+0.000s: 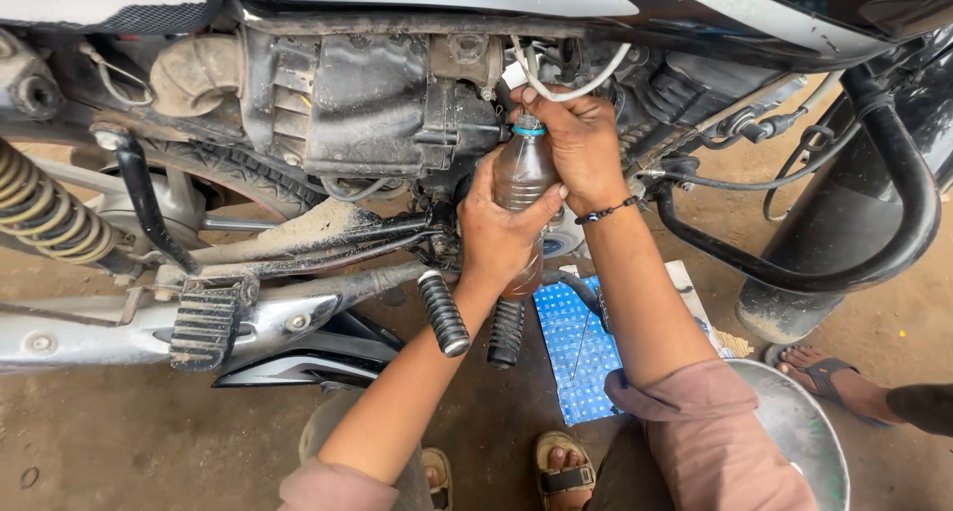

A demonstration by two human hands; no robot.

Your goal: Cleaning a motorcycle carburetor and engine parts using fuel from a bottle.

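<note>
My left hand (496,228) grips a clear plastic bottle (522,174) holding brownish liquid, upright against the motorcycle engine (367,104). My right hand (581,144) is closed around the bottle's neck and a white hose (586,79) that runs down from under the fuel tank to the bottle's mouth. Whether the hose end is inside the bottle is hidden by my fingers. A dark bracelet circles my right wrist.
Two black footpegs (442,313) stick out below my hands. A blue patterned sheet (576,347) lies on the ground. A metal bowl (799,427) sits at the right. Another person's sandalled foot (824,377) stands beside the black crash guard (874,263). The rear spring (50,213) is at left.
</note>
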